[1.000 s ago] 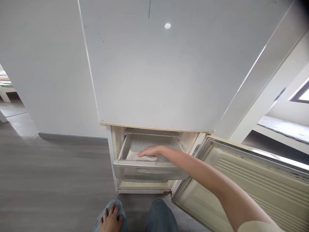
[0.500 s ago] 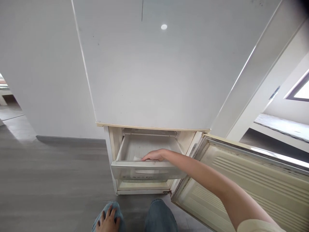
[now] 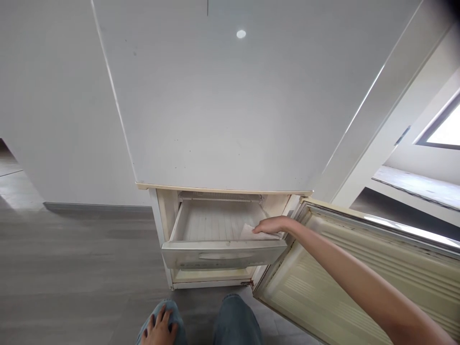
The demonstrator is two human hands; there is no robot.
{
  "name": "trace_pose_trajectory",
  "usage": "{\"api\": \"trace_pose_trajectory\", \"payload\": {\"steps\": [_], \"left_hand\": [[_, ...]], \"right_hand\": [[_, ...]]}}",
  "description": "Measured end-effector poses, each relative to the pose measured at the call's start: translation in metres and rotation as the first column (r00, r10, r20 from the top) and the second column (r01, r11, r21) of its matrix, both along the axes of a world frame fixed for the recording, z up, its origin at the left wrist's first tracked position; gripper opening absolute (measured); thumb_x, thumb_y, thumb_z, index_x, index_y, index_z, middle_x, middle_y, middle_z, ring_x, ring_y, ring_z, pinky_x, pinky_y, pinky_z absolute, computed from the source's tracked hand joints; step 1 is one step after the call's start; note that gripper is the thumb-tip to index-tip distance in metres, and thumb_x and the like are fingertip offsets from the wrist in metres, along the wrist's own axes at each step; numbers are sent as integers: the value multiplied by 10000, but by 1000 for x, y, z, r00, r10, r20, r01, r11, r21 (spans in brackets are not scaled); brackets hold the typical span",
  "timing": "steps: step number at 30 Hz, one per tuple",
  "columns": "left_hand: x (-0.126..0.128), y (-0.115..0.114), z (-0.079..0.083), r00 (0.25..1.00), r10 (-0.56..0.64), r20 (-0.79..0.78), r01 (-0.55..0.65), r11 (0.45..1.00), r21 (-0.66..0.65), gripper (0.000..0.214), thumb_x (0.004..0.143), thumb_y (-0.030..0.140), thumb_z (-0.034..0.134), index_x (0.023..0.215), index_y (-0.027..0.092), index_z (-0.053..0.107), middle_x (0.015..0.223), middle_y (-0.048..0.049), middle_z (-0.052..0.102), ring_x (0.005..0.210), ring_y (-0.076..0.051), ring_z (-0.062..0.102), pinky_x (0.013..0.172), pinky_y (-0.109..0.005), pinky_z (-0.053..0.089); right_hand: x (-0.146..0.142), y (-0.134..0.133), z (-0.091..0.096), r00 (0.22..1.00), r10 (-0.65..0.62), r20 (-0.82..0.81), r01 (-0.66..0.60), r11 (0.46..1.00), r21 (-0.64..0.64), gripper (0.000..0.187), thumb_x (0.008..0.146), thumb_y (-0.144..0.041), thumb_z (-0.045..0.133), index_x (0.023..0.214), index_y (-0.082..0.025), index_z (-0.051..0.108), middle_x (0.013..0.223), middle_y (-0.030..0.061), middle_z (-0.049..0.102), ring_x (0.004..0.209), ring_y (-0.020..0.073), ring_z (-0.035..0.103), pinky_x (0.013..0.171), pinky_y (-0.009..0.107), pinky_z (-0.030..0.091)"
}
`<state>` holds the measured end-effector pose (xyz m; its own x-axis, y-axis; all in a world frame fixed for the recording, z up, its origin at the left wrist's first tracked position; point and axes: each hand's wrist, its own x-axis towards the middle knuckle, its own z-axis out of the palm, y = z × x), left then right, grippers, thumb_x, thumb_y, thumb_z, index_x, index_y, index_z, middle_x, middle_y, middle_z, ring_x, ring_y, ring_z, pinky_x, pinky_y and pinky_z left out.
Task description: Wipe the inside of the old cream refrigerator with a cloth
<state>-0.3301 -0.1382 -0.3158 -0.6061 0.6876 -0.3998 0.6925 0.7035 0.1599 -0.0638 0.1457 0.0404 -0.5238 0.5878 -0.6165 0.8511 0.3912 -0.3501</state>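
My right hand (image 3: 270, 225) is closed on a white wipe (image 3: 247, 232), which looks like a folded tissue or cloth, inside the pulled-out freezer drawer (image 3: 201, 225). The hand is at the drawer's front right corner, just behind its clear front panel (image 3: 223, 256). Part of the wipe spreads out to the left of my fingers; the rest is hidden under them. My left hand (image 3: 159, 330) lies on my left knee with its fingers spread, holding nothing.
The lower fridge door (image 3: 345, 268) stands open to the right, under my right forearm. Above the drawer rises the white upper fridge door (image 3: 223, 105). A white wall (image 3: 64, 105) is to the left, over a grey wood-look floor (image 3: 82, 268). My knees are close in front.
My right hand has moved right along the front of the drawer with the wipe, which now shows more. My left hand stays on the knee. The view has shifted slightly.
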Motion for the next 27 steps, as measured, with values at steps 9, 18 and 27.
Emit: {"api": "trace_pose_trajectory", "payload": {"steps": [9,18,27], "left_hand": [[1,2,-5,1000,-5,-2,5,999,41,552,818,376,331,1343,264,457,1549,0,316,1418,-360,238,1108,-543,293],[2,0,-3,1000,10,24,-11,999,32,564,805,390,344,1345,272,457,1547,6,323,1419,-366,233,1115,-548,277],[-4,-1,-1,1000,12,20,-12,1000,6,568,815,382,329,1357,249,440,1551,1,314,1421,-356,235,1119,-533,286]], "right_hand": [[-62,-53,8,937,273,-219,-266,962,62,482,899,-480,367,1043,-170,707,1154,90,663,1037,280,600,905,378,463],[-134,-141,-52,651,657,-381,-321,693,646,534,969,-433,234,1475,-272,286,1563,27,197,1426,270,195,1155,482,207],[-68,-119,-79,734,634,-242,-175,522,835,518,975,-318,269,1491,-306,218,1520,-13,312,1364,251,342,1078,455,356]]}}
